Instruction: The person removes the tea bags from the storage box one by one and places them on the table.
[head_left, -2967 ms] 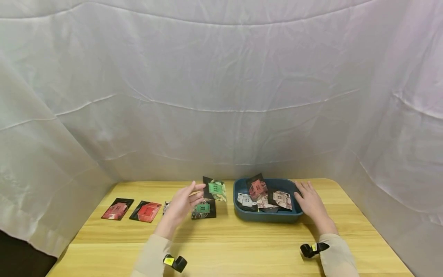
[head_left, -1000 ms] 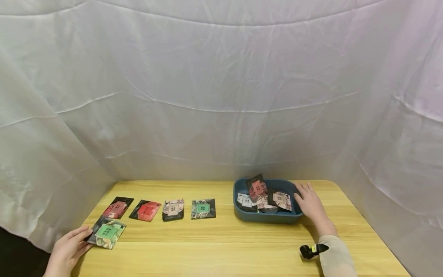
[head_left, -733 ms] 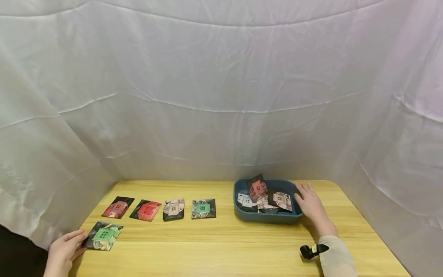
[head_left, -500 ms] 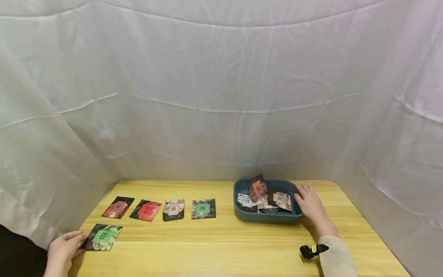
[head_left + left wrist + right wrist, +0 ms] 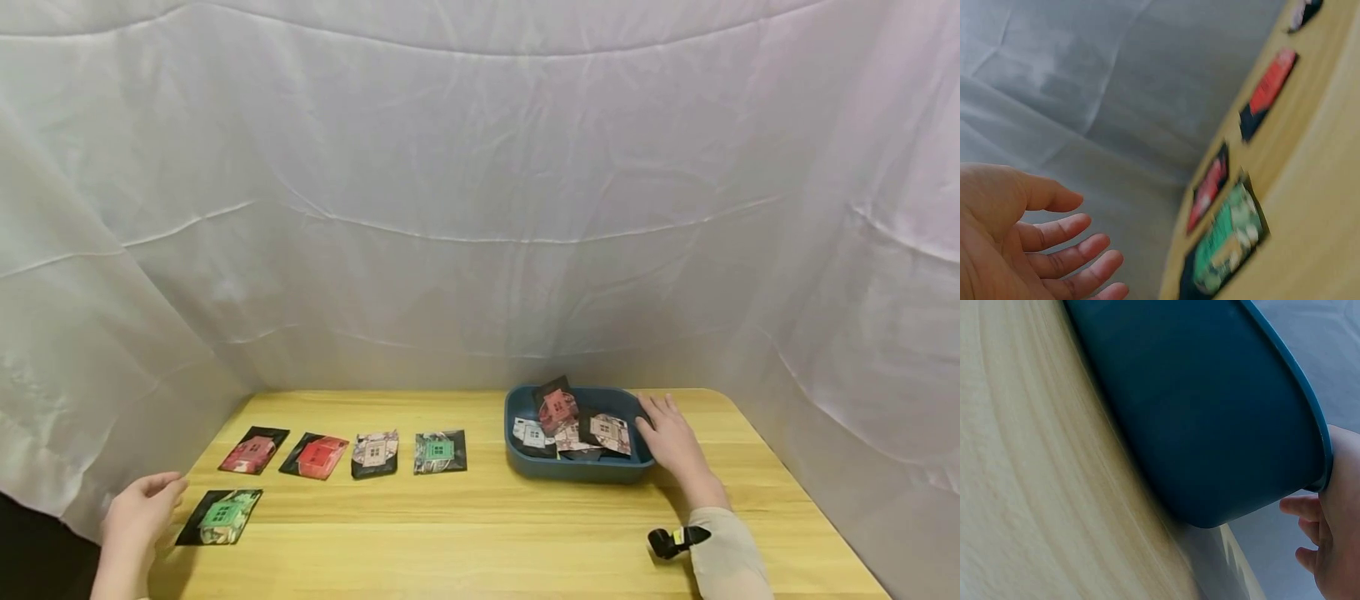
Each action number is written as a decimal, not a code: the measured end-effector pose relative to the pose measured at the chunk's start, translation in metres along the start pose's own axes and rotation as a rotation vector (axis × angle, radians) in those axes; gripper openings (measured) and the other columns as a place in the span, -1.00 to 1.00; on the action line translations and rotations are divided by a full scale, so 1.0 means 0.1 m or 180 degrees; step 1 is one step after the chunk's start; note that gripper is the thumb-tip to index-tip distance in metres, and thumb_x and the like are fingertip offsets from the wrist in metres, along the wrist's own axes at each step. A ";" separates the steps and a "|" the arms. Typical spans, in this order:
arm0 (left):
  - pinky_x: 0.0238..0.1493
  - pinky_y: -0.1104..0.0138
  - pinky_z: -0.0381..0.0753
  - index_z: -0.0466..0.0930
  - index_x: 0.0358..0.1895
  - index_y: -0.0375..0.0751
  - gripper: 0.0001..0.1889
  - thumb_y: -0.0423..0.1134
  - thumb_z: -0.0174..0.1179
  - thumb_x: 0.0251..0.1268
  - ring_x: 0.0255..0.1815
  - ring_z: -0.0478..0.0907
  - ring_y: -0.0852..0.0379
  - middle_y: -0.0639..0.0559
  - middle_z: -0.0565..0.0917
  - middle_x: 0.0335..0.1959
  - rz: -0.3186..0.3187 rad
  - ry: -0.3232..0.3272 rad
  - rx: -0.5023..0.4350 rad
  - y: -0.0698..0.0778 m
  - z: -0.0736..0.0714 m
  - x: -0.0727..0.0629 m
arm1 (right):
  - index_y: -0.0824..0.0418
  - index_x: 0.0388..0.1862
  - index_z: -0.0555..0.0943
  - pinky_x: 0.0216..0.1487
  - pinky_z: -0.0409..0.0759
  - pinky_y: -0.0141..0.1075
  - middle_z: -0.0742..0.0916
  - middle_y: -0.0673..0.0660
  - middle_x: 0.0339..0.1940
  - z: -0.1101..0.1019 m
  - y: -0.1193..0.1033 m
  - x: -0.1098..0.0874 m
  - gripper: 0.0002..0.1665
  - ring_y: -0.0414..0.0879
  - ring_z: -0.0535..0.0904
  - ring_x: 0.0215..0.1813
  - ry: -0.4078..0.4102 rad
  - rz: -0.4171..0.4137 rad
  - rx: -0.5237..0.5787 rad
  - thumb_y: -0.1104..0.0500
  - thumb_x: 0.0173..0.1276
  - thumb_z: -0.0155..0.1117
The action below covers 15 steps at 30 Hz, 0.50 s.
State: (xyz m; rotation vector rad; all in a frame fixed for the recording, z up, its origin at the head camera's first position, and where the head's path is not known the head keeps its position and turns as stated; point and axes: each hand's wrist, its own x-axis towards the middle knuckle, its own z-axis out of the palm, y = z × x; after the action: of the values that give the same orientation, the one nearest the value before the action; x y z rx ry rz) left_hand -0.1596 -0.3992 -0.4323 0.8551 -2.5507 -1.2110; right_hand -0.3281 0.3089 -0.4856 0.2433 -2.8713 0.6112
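My left hand (image 5: 141,515) hovers at the table's left edge with nothing in it. Its fingers are loosely bent and stand apart from a black sachet with a green label (image 5: 221,518), which lies flat just to the right. In the left wrist view, that green-labelled sachet (image 5: 1227,240) is beyond the fingertips. My right hand (image 5: 673,442) rests with extended fingers against the right end of a blue plastic bin (image 5: 581,472), the thumb at its rim. Several sachets lie heaped inside, including a red-labelled sachet (image 5: 558,407) leaning on the back wall.
Behind the green-labelled sachet runs a row: a dark red sachet (image 5: 253,451), a bright red sachet (image 5: 315,456), a pale pink sachet (image 5: 375,454) and another green-labelled sachet (image 5: 440,452). A grey-white curtain (image 5: 480,208) encloses the wooden table (image 5: 450,550).
My left hand carried the green-labelled sachet from beside the bin to the left front, laid it down and let go, then lifted slightly. My right hand stayed at the bin.
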 end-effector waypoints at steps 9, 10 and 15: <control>-0.35 0.55 0.60 0.27 0.35 -0.45 -0.38 0.02 -0.10 0.49 -0.45 0.38 0.69 -0.37 0.54 0.15 0.0128 -0.0254 -0.0454 0.38 0.11 -0.07 | 0.38 0.48 0.22 0.45 0.04 0.32 0.28 0.52 0.45 0.02 0.00 0.01 -0.36 0.49 -0.01 0.50 -0.0004 -0.0002 0.0006 0.11 0.52 -0.05; -0.35 0.56 0.58 0.27 0.36 -0.44 -0.38 0.03 -0.10 0.49 -0.45 0.38 0.70 -0.39 0.50 0.19 0.0158 -0.0257 -0.0487 0.42 0.13 -0.08 | 0.38 0.47 0.22 0.45 0.04 0.32 0.28 0.52 0.45 0.02 0.00 0.01 -0.36 0.49 -0.01 0.50 -0.0004 0.0000 0.0014 0.11 0.52 -0.05; -0.33 0.64 0.52 0.25 0.38 -0.40 -0.38 0.05 -0.14 0.52 -0.39 0.34 0.73 -0.39 0.38 0.31 0.0375 -0.0334 -0.0595 0.65 0.28 -0.18 | 0.37 0.47 0.22 0.46 0.03 0.32 0.27 0.52 0.45 0.02 0.01 0.01 -0.36 0.48 -0.02 0.51 0.0016 0.0002 0.0027 0.11 0.52 -0.05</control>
State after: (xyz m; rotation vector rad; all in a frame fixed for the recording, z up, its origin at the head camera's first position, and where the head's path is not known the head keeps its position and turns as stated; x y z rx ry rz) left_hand -0.1838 -0.3385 -0.3997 0.6074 -2.4763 -1.4635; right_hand -0.3292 0.3086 -0.4875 0.2418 -2.8645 0.6234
